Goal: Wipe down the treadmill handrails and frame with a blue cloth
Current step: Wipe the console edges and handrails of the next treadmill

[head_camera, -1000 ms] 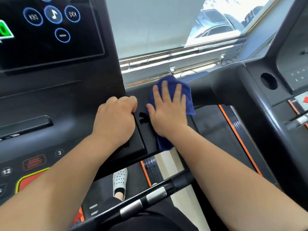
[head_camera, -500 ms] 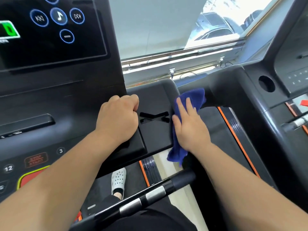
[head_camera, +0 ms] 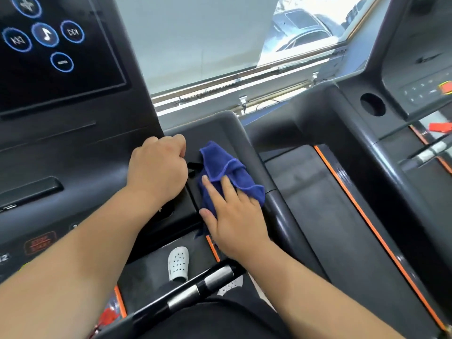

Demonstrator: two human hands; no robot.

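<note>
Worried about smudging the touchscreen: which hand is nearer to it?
Left. The left hand curls over the console edge, below and right of the touchscreen; the right hand presses the blue cloth on the frame, farther right and lower.

Up-left of my right hand (head_camera: 234,216): touchscreen (head_camera: 61,69), round blue-ringed music icons (head_camera: 45,34) lit; below grip, nearer me: white perforated clog (head_camera: 178,264) on dark belt (head_camera: 151,267); far ahead: window (head_camera: 303,37), parked cars outside, pale panel (head_camera: 195,40) beside it; right, well apart: neighbouring machine's round cup hole (head_camera: 372,104), red clip (head_camera: 441,127), orange edge stripe (head_camera: 369,223).
</note>
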